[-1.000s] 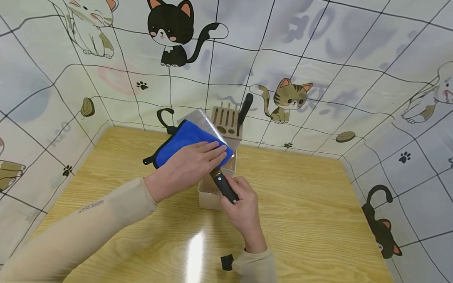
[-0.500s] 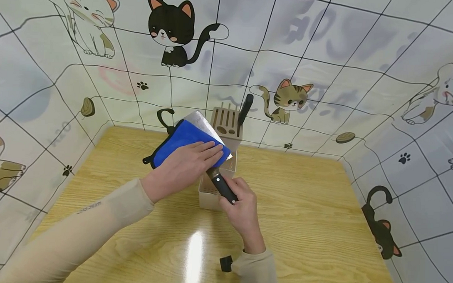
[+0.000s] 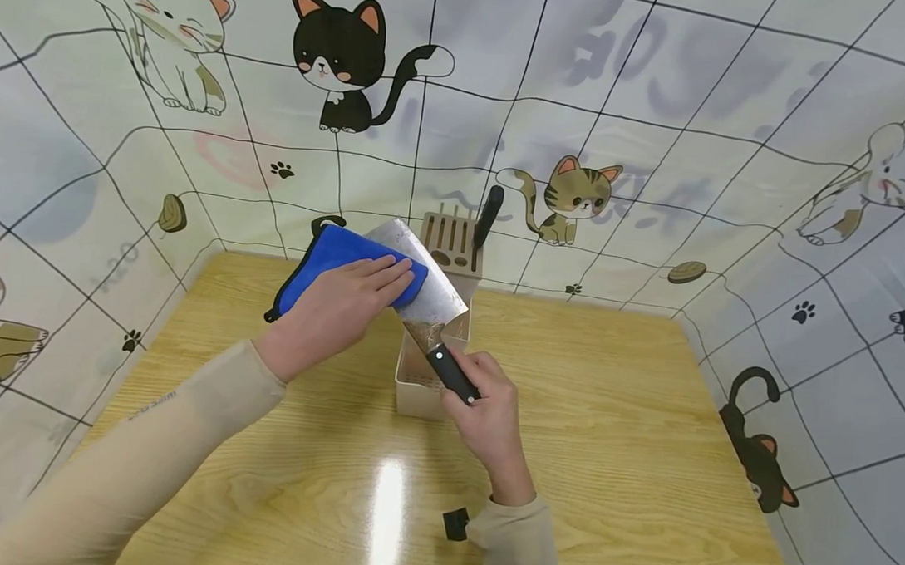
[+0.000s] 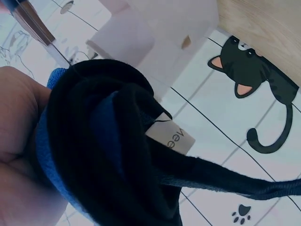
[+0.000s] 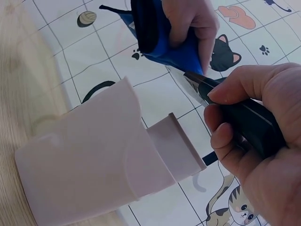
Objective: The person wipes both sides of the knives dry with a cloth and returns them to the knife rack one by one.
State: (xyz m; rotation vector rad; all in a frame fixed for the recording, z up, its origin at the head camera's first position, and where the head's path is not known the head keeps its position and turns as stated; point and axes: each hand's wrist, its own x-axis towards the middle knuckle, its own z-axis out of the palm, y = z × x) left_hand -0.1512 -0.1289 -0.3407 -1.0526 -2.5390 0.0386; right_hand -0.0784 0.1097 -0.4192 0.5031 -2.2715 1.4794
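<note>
My right hand [image 3: 485, 412] grips the black handle [image 3: 453, 374] of a cleaver [image 3: 435, 297]; its broad metal blade points up and left, with brownish marks near the handle. A blue cloth [image 3: 303, 273] with black edging lies folded over part of the blade. My left hand [image 3: 335, 303] holds this cloth, fingers laid along its upper face. Seen from the right wrist, the left thumb [image 5: 181, 28] bears on the cloth's other side, so cloth and blade lie between. A black loop [image 4: 230, 181] and a white tag [image 4: 170, 135] show in the left wrist view.
Behind the cleaver stands a beige knife holder [image 3: 454, 241] with slots and one black-handled knife [image 3: 488, 215] in it. An open pale bin [image 3: 418, 402] adjoins its front. The wooden table [image 3: 605, 421] meets cat-printed walls [image 3: 458, 108] behind and at both sides.
My left hand has slid the blue cloth up and left along the blade, away from the handle, baring more of the metal. My right hand and the cleaver stay nearly still.
</note>
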